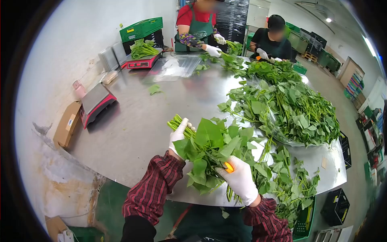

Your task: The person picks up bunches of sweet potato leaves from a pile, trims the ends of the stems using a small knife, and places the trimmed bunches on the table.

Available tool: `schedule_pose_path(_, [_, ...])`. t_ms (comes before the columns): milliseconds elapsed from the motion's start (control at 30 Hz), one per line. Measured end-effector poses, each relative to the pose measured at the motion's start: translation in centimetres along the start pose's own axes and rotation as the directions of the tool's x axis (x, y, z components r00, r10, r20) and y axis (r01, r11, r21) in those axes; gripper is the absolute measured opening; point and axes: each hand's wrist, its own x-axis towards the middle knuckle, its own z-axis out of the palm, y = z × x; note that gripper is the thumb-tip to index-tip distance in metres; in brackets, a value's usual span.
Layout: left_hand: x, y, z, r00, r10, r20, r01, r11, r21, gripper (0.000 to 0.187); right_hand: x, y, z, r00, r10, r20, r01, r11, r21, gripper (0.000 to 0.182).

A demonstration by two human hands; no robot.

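My left hand (pixel 180 134), in a white glove, is wrapped round the stems of a bunch of leafy greens (pixel 209 133). The cut stem ends stick out past its fingers at the upper left, and broad leaves spread toward my right hand. An orange-handled tool (pixel 229 167) is gripped in my gloved right hand (pixel 242 177), against the lower leaves of the bunch; its working end is hidden among them. More loose leafy stems (pixel 290 181) lie to the right of this hand and hang over the table's near edge.
A large heap of greens (pixel 298 109) covers the right of the metal table (pixel 133 133). Scales stand at left, one bare (pixel 96 103), one loaded (pixel 143 61). Plastic bags (pixel 173 66) lie at the back. Two co-workers (pixel 197 28) (pixel 272 40) handle greens opposite. A black crate (pixel 335 206) sits on the floor.
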Motion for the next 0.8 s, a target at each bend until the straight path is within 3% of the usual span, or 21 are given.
schedule_pose_path(133, [-1.0, -1.7, 1.0, 0.999, -0.041, 0.028, 0.041, 0.999, 0.015, 0.020, -1.0, -0.3, 0.0, 0.974, -0.124, -0.190, 0.114, 0.991, -0.063, 0.026])
schedule_pose_path(233, [-1.7, -2.9, 1.5, 1.000, -0.006, 0.003, 0.006, 0.999, 0.043, 0.021, -1.9, 0.1, -0.2, 0.947, -0.100, -0.306, 0.072, 0.992, -0.101, 0.023])
schedule_pose_path(267, [-2.3, -3.0, 1.8, 1.000, -0.001, 0.011, 0.001, 0.998, 0.061, 0.020, -2.1, 0.9, 0.1, 0.912, -0.149, -0.381, 0.110, 0.986, -0.123, 0.014])
schedule_pose_path(300, [-2.7, -3.2, 2.0, 1.000, 0.003, 0.018, -0.005, 0.997, 0.079, 0.020, -2.4, 1.2, -0.1, 0.911, -0.149, -0.385, 0.109, 0.986, -0.125, 0.014])
schedule_pose_path(367, [-2.5, -4.0, 1.6, 1.000, -0.020, 0.009, 0.019, 1.000, 0.019, 0.020, -2.9, 1.2, -0.6, 0.912, 0.094, -0.399, -0.109, 0.994, -0.016, 0.016])
schedule_pose_path(400, [-2.4, -4.3, 1.5, 0.999, -0.042, -0.003, 0.042, 0.998, -0.043, 0.019, -3.0, 1.0, -1.2, 0.914, 0.183, -0.361, -0.138, 0.979, 0.147, 0.019])
schedule_pose_path(533, [-3.7, -4.6, 2.0, 0.980, -0.168, 0.106, 0.178, 0.981, -0.083, 0.021, -4.3, 1.6, -1.6, 0.917, 0.209, -0.341, -0.122, 0.958, 0.258, 0.014])
schedule_pose_path(633, [-5.0, -4.6, 3.3, 0.964, -0.253, 0.086, 0.261, 0.960, -0.105, 0.023, -5.4, 1.3, -1.5, 0.902, 0.114, -0.416, -0.011, 0.970, 0.243, 0.015])
schedule_pose_path(700, [-5.0, -5.0, 3.4, 0.969, -0.234, 0.083, 0.239, 0.969, -0.066, 0.024, -5.9, 0.9, -2.1, 0.910, 0.101, -0.402, -0.040, 0.987, 0.156, 0.018])
schedule_pose_path(800, [-4.3, -5.8, 2.8, 0.976, -0.193, 0.097, 0.199, 0.978, -0.056, 0.025, -6.2, 0.4, -2.2, 0.961, 0.125, -0.248, -0.134, 0.991, -0.017, 0.029])
